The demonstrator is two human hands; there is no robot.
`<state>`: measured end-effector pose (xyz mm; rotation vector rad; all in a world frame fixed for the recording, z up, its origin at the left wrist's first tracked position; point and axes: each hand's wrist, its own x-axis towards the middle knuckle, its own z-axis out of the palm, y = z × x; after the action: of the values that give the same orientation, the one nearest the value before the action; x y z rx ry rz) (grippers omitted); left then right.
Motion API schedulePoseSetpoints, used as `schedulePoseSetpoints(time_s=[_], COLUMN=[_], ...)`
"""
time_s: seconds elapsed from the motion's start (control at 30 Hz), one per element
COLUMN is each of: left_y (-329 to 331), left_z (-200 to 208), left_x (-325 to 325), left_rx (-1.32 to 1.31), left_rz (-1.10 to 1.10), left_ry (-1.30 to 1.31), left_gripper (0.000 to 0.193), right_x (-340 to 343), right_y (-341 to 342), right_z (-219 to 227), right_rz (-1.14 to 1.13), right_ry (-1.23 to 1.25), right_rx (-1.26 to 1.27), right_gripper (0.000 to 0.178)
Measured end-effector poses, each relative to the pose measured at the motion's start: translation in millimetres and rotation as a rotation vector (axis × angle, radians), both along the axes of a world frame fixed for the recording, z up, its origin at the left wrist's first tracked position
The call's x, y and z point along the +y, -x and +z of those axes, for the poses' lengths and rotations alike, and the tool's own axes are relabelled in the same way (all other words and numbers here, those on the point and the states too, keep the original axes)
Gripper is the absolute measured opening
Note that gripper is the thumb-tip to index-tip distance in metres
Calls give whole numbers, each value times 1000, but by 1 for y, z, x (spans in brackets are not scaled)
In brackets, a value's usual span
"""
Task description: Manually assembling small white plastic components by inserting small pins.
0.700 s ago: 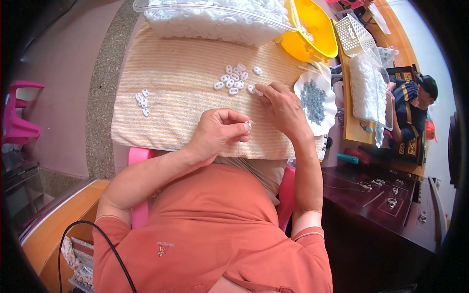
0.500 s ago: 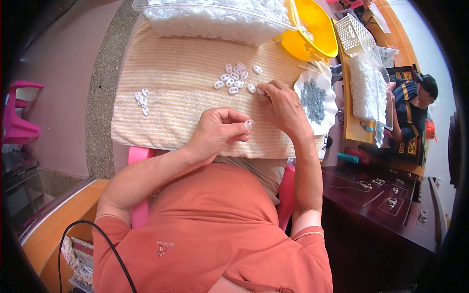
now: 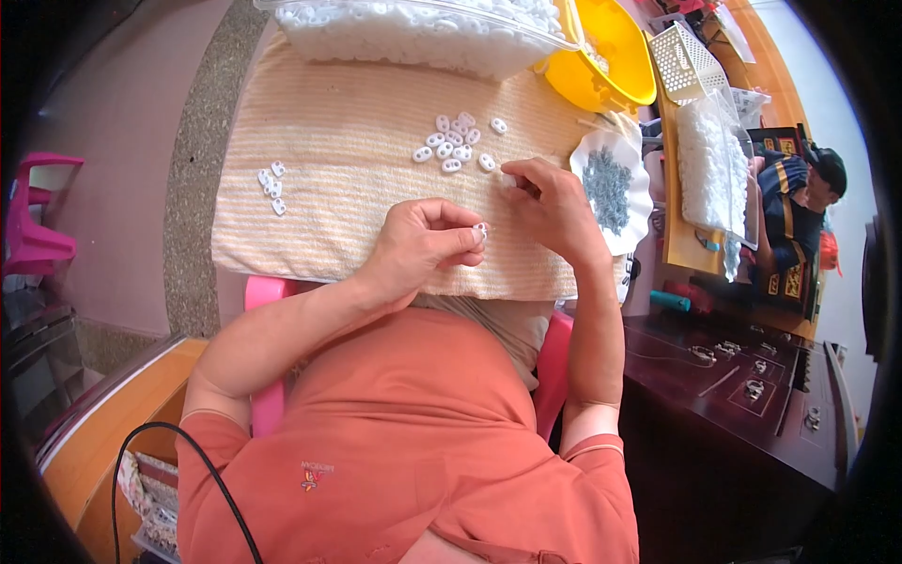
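Note:
My left hand (image 3: 425, 246) is closed in a pinch over the near part of the striped towel, holding a small white plastic piece (image 3: 482, 229) between thumb and fingertips. To its right and farther off, my right hand (image 3: 564, 214) has its fingertips down at the towel, closed on a white two-hole oval piece (image 3: 508, 180) that is mostly covered. Just beyond lies a loose cluster of white two-hole ovals (image 3: 454, 138). A smaller group of white pieces (image 3: 272, 187) rests at the left. Small dark grey parts (image 3: 608, 188) fill a white wavy-rimmed dish (image 3: 635, 224) beside my right hand.
A clear bin (image 3: 413, 54) heaped with white pieces stands at the far edge, beside a yellow basin (image 3: 601, 89). On the right, another person (image 3: 794, 202) sits behind a table bearing a bin of white pieces (image 3: 711, 169) and a perforated basket (image 3: 686, 61).
The view has shifted slightly. My right fingertips have moved a little to the right, away from the cluster, still at the towel. My left hand keeps its pinch nearly in place.

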<state>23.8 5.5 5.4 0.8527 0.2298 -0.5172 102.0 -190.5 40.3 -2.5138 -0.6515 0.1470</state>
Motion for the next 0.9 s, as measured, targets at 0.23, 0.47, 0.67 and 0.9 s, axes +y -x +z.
schedulePoseSetpoints(time_s=[0.23,0.47,0.67,0.9], left_y=[-1,0,0,0], left_z=[0,-2,1,1], left_x=[0,0,-1,0], left_rx=[10,12,25,42], left_rz=[15,24,48,34], left_ry=[1,19,30,31], left_gripper=[12,12,13,14], right_x=[-15,-14,-10,-16], right_y=[19,28,33,39], right_z=[-20,-22,-18,-27], right_rz=[-71,-100,-88,-103], right_ry=[-511,-719,-783,-775], right_rx=[491,644,691,678], right_gripper=[29,31,31,32])
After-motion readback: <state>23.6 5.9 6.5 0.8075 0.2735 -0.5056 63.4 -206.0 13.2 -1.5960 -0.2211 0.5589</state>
